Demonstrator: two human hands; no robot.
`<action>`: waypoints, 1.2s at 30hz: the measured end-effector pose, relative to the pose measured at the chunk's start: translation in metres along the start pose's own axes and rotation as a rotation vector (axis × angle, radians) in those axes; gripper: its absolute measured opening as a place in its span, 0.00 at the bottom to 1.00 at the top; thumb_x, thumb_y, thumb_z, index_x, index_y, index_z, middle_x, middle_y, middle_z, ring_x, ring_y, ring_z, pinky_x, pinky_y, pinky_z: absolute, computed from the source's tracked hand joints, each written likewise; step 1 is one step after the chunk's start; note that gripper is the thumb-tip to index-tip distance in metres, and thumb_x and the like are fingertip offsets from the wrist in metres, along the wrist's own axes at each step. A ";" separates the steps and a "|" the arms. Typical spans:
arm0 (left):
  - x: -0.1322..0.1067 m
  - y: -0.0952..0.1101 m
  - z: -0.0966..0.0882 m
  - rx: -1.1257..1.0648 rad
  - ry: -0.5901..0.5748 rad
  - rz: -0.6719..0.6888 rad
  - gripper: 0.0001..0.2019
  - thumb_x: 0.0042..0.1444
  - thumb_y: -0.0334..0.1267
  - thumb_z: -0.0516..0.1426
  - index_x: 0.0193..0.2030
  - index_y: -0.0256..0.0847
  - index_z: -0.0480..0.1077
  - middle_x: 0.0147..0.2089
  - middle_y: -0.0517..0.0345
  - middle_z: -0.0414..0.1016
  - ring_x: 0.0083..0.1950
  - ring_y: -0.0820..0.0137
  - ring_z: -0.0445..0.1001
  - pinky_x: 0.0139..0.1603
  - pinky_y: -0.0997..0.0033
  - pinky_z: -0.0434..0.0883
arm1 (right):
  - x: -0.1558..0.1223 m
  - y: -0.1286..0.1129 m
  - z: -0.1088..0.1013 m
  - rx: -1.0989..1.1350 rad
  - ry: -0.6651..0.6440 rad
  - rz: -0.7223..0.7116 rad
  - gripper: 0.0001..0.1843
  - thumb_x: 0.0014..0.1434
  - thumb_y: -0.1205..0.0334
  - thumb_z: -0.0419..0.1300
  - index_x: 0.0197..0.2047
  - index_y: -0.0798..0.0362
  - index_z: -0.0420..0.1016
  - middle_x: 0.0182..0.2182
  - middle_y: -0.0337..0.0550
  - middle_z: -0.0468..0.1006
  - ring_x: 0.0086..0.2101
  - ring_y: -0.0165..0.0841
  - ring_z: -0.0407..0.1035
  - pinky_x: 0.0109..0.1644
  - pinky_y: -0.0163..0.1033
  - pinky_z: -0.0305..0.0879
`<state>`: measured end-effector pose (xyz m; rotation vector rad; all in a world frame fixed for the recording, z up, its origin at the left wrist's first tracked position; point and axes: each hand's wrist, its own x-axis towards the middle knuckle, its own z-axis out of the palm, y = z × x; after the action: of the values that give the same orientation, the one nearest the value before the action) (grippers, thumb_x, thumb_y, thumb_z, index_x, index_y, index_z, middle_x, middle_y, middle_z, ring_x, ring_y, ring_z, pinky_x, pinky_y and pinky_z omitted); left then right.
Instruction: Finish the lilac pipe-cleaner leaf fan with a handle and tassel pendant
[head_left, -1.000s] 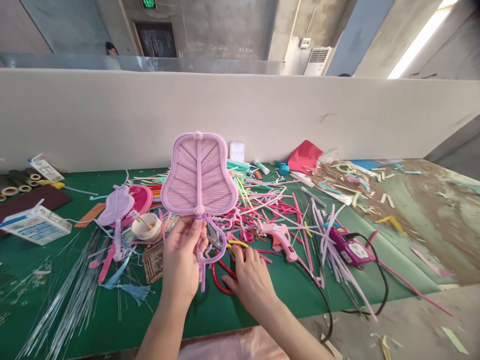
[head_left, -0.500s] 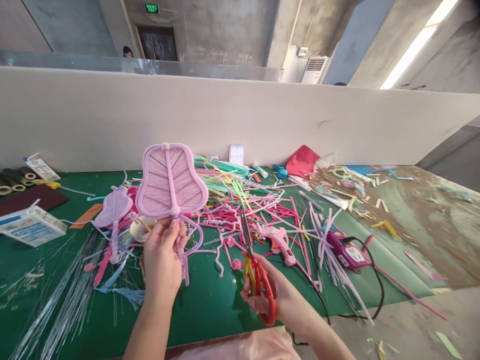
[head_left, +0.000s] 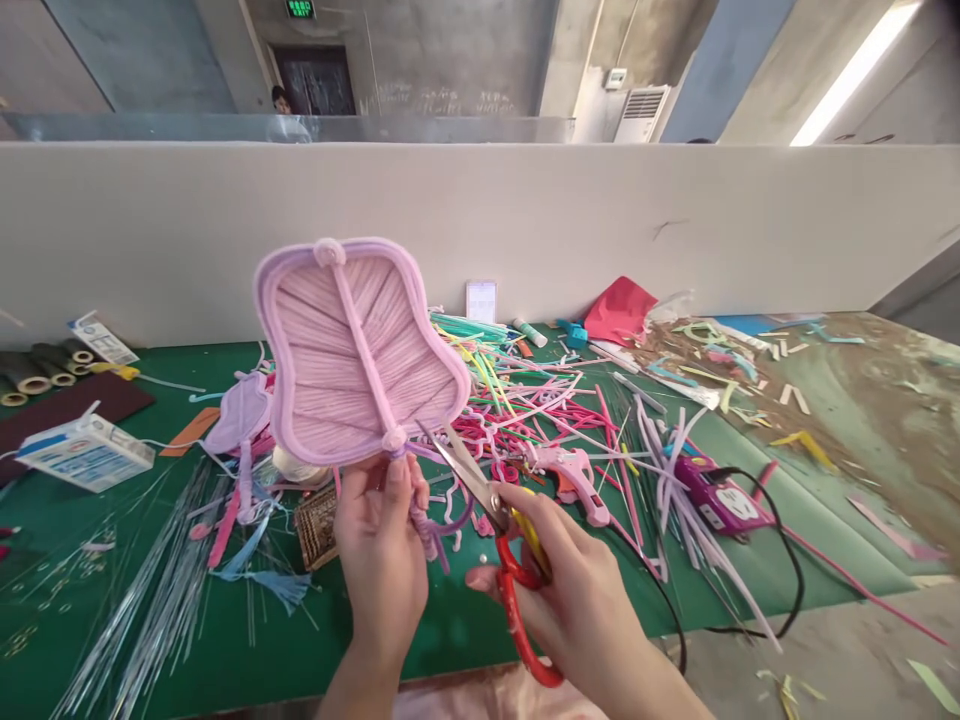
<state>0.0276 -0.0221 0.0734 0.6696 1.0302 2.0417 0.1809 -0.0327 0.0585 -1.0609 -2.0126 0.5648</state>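
Observation:
My left hand point(head_left: 386, 545) grips the handle of a lilac pipe-cleaner fan point(head_left: 360, 350), which is held upright above the table. A purple pipe cleaner point(head_left: 459, 515) loops out from its handle. My right hand point(head_left: 574, 570) is closed on a pair of scissors point(head_left: 517, 600) with red and yellow handles. Their blades are parted, with the tips beside the base of the fan, by the purple pipe cleaner. Whether the blades touch it I cannot tell. A smaller lilac fan-shaped piece point(head_left: 238, 415) lies on the table to the left.
On the green table point(head_left: 465, 640) lie heaped pipe cleaners point(head_left: 555, 410), a pink glue gun point(head_left: 574, 480), a purple power strip point(head_left: 716, 495) with a black cord, wire bundles point(head_left: 161, 590), a blue tassel point(head_left: 274, 585) and a white box point(head_left: 86, 450). A white partition point(head_left: 525, 220) stands behind.
The fan has come nearer and tilted, its handle shifting right. My right hand has swung the scissors leftward to the fan's base, and the blades have spread apart.

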 end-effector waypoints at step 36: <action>0.009 -0.001 -0.006 0.036 0.090 -0.011 0.12 0.47 0.41 0.69 0.33 0.39 0.73 0.27 0.62 0.70 0.28 0.78 0.66 0.26 0.82 0.64 | 0.005 0.016 -0.004 -0.254 -0.052 -0.013 0.18 0.64 0.58 0.56 0.56 0.53 0.66 0.41 0.50 0.81 0.39 0.40 0.77 0.38 0.40 0.74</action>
<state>0.0185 -0.0170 0.0707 0.5935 1.1222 2.0643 0.1901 -0.0191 0.0520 -1.1919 -2.1768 0.3381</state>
